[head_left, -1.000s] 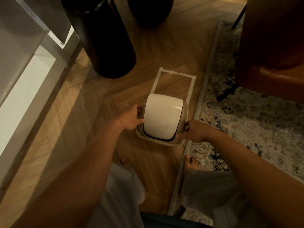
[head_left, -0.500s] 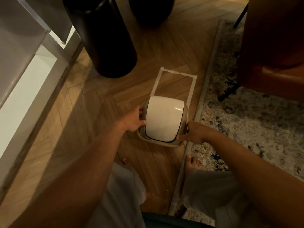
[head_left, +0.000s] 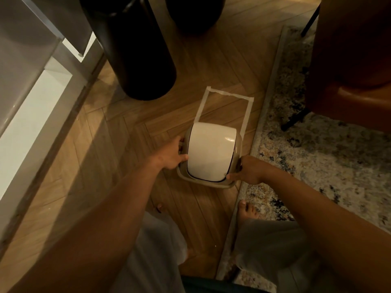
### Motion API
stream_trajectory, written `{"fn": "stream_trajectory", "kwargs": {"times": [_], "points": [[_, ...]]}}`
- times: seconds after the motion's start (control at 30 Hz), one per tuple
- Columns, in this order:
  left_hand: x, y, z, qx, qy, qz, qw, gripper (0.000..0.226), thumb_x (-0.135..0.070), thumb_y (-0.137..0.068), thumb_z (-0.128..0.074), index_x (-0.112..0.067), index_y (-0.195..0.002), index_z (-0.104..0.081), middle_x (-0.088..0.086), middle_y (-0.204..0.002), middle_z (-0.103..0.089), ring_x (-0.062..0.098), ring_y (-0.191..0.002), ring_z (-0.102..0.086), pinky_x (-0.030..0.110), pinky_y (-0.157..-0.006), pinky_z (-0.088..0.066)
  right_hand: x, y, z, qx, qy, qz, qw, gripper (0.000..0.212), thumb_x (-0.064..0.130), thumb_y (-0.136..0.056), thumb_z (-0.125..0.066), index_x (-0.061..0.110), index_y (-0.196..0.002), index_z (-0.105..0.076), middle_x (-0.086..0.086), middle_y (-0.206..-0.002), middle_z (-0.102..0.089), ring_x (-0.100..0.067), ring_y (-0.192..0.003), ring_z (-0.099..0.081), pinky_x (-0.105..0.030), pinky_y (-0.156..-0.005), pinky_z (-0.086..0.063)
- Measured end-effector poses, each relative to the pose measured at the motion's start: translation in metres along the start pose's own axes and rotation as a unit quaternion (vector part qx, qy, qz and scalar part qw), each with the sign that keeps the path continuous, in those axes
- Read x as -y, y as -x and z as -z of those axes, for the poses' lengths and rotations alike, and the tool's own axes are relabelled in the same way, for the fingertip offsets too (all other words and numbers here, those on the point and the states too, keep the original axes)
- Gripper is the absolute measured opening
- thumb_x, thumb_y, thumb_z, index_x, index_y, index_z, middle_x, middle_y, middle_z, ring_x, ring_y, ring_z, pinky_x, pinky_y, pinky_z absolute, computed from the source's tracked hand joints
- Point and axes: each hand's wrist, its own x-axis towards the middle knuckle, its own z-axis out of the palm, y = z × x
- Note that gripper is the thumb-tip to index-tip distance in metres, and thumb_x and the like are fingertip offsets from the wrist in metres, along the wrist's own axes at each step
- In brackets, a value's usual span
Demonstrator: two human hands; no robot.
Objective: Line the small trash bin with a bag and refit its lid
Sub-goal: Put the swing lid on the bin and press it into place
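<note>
while the left hand (head_left: 169, 155) curls its fingers (head_left: 181, 142) against the left flank of the small beige plastic trash bin (head_left: 237, 144) and lays its thumb along the near left edge of the rim, the right hand (head_left: 249, 170) presses on the opposite flank, its thumb stretched flat along the near right corner of the rim and its other fingers wrapped out of sight round the side. so the bin sits squarely between the two hands, gripped from both sides, with its rounded cream swing lid (head_left: 210, 150) seated in the top and facing up at the camera. it stands on the herringbone wooden floor (head_left: 127, 132), at the near, open end of a three-sided outline of pale masking tape (head_left: 227, 93), whose strips run away from it. just right of the bin lies the edge of a mottled grey and cream rug (head_left: 317, 157), and the right hand reaches over that edge. farther back stand two tall dark cylindrical vessels (head_left: 135, 45), one near the left and one cut off at the top, well apart from the bin. one brown leather chair (head_left: 355, 60) fills the upper right corner. two bare feet show below the hands, the right foot (head_left: 248, 211) on the rug's border. counted: one bin, one lid, two hands on it.
</note>
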Motion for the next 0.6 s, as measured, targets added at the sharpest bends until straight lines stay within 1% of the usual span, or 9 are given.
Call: {"fn": "stream_trajectory", "kwargs": {"times": [0.1, 0.2, 0.27, 0.4, 0.43, 0.53, 0.6], "points": [[0.0008, -0.0012, -0.0004, -0.001, 0.003, -0.003, 1.0, 0.074, -0.019, -0.088, -0.072, -0.014, -0.149, -0.03, 0.008, -0.145, -0.05, 0.023, -0.13, -0.049, 0.041, -0.11, -0.038, -0.001, -0.0012, -0.0001, 0.0, -0.005, 0.002, 1.0, 0.064, 0.052, -0.082, -0.075, 0.006, -0.126, -0.063, -0.013, -0.118, -0.068, -0.026, -0.104, -0.063, -0.042, -0.093, -0.053], [0.0021, -0.0025, -0.0016, 0.001, 0.011, -0.001, 1.0, 0.074, -0.018, -0.088, -0.071, -0.015, -0.15, -0.029, 0.008, -0.146, -0.05, 0.023, -0.131, -0.049, 0.038, -0.11, -0.037, -0.0021, -0.0022, -0.0012, -0.001, -0.007, 0.005, 1.0, 0.065, 0.053, -0.082, -0.075, 0.006, -0.126, -0.063, -0.014, -0.117, -0.067, -0.026, -0.102, -0.063, -0.041, -0.091, -0.054], [0.0027, -0.0032, -0.0023, 0.0, 0.014, 0.003, 1.0, 0.074, -0.018, -0.089, -0.07, -0.015, -0.15, -0.028, 0.008, -0.145, -0.05, 0.023, -0.132, -0.048, 0.031, -0.104, -0.036, -0.0032, -0.0029, -0.0019, -0.003, -0.01, 0.006, 1.0, 0.066, 0.053, -0.082, -0.075, 0.004, -0.125, -0.063, -0.014, -0.116, -0.067, -0.026, -0.102, -0.063, -0.041, -0.09, -0.054], [0.0037, -0.0061, -0.002, -0.002, 0.021, 0.009, 1.0, 0.072, -0.015, -0.09, -0.069, -0.014, -0.15, -0.029, 0.01, -0.145, -0.05, 0.023, -0.132, -0.048, 0.027, -0.097, -0.037, -0.0046, -0.0019, -0.0032, 0.003, -0.039, 0.0, 0.999, 0.074, 0.057, -0.079, -0.075, 0.002, -0.128, -0.061, -0.016, -0.12, -0.067, -0.027, -0.106, -0.063, -0.041, -0.093, -0.053], [0.0032, -0.0065, -0.0014, -0.001, 0.019, 0.009, 1.0, 0.072, -0.015, -0.09, -0.069, -0.014, -0.15, -0.029, 0.01, -0.146, -0.049, 0.024, -0.132, -0.048, 0.027, -0.096, -0.036, -0.0062, -0.0018, -0.005, 0.007, -0.051, 0.0, 0.999, 0.077, 0.058, -0.079, -0.075, 0.003, -0.131, -0.059, -0.017, -0.123, -0.066, -0.028, -0.109, -0.062, -0.04, -0.093, -0.052], [0.0023, -0.0078, -0.0001, -0.002, 0.016, 0.004, 1.0, 0.073, -0.015, -0.09, -0.069, -0.014, -0.15, -0.028, 0.01, -0.147, -0.048, 0.024, -0.133, -0.047, 0.027, -0.097, -0.034, -0.0079, -0.0016, -0.0074, 0.022, -0.066, 0.008, 0.998, 0.08, 0.057, -0.081, -0.073, 0.007, -0.14, -0.053, -0.017, -0.129, -0.064, -0.026, -0.114, -0.06, -0.03, -0.089, -0.047], [0.0031, -0.0068, -0.0001, 0.002, 0.026, 0.006, 1.0, 0.073, -0.015, -0.091, -0.068, -0.013, -0.151, -0.027, 0.01, -0.148, -0.046, 0.025, -0.134, -0.046, 0.028, -0.099, -0.034, -0.0071, -0.0021, -0.0063, 0.035, -0.054, 0.006, 0.998, 0.079, 0.059, -0.082, -0.072, 0.006, -0.138, -0.055, -0.016, -0.126, -0.065, -0.026, -0.112, -0.061, -0.035, -0.094, -0.05]]}}
